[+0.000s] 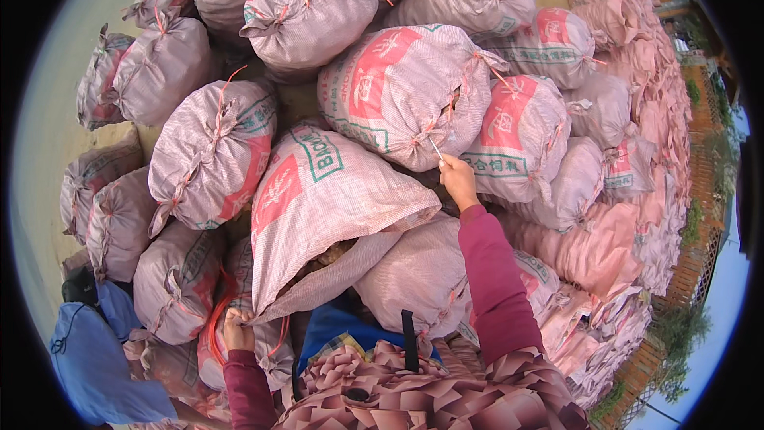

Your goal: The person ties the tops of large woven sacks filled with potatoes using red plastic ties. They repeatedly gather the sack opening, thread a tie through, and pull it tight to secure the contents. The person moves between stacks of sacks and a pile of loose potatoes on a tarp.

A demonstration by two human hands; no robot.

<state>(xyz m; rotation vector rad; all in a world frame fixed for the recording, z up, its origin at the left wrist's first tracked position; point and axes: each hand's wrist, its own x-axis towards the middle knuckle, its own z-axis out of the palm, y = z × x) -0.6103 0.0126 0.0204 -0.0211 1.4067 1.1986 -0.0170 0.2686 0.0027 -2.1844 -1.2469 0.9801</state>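
Note:
An open-mouthed woven plastic sack [343,173], pale pink with red and green printing, leans before me. Brown contents show inside its mouth, but I cannot tell what they are. My left hand [239,329] grips the lower corner of the sack's rim. Loose pink twine [216,322] hangs beside that hand. In my right hand [458,180] is a thin needle-like tool [436,148], its far end at the gathered, tied end of a full sack [412,92]. A small gap in that full sack shows brown contents.
Several tied full sacks [209,149] surround the open one. On the right rises a large pile of pink sacks [609,245], with a brown fence [695,233] behind. Blue clothing [101,364], apparently another person's, is at the lower left. Bare ground [57,149] shows at the left.

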